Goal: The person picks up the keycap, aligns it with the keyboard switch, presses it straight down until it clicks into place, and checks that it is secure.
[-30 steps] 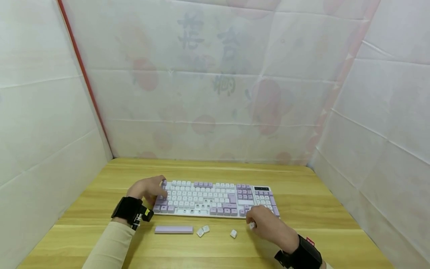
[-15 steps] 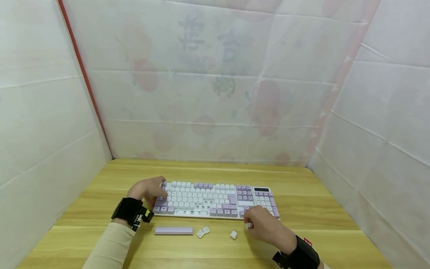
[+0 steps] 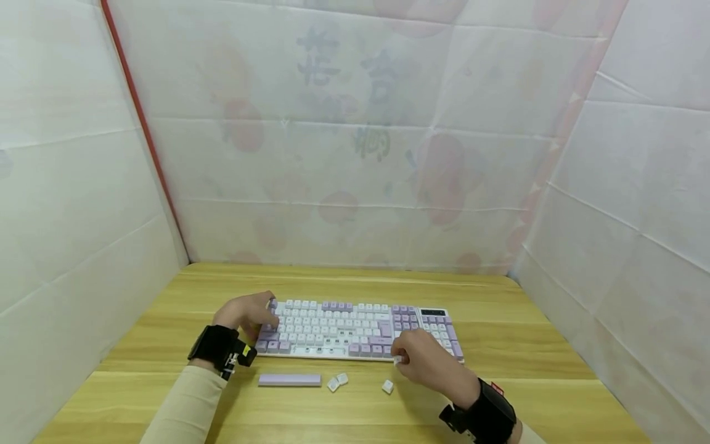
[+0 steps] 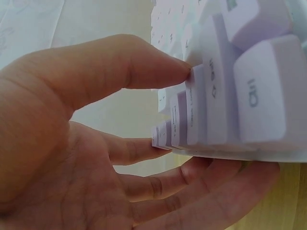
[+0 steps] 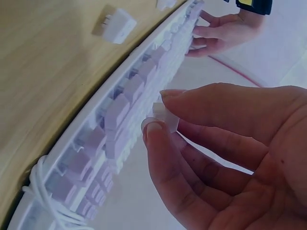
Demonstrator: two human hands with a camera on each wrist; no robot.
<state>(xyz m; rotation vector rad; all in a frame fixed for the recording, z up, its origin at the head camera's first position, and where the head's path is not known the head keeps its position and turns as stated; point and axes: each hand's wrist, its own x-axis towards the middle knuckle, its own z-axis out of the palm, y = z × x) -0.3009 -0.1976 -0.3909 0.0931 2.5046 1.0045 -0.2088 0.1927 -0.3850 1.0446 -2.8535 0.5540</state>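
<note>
A white and lilac keyboard (image 3: 310, 321) lies on the wooden table, with several key slots bare in its lower middle. My left hand (image 3: 248, 311) grips its left end. In the left wrist view the thumb (image 4: 139, 64) rests on the caps lock key, and other fingers reach along the side and under the edge. Between thumb and index finger my right hand (image 3: 427, 361) pinches a white keycap (image 5: 165, 117), held just above the keyboard's front edge at the right. Loose on the table in front are a white keycap (image 3: 387, 386), two more white keycaps (image 3: 337, 382) and a long lilac spacebar (image 3: 289, 380).
A white cable (image 5: 41, 187) is wrapped round the keyboard near its number pad. The table (image 3: 499, 394) has pale cloth walls (image 3: 344, 172) at the back and both sides.
My right hand has moved left and slightly away from me, carrying the pinched keycap from in front of the keyboard to over its front edge. The left hand keeps its grip.
</note>
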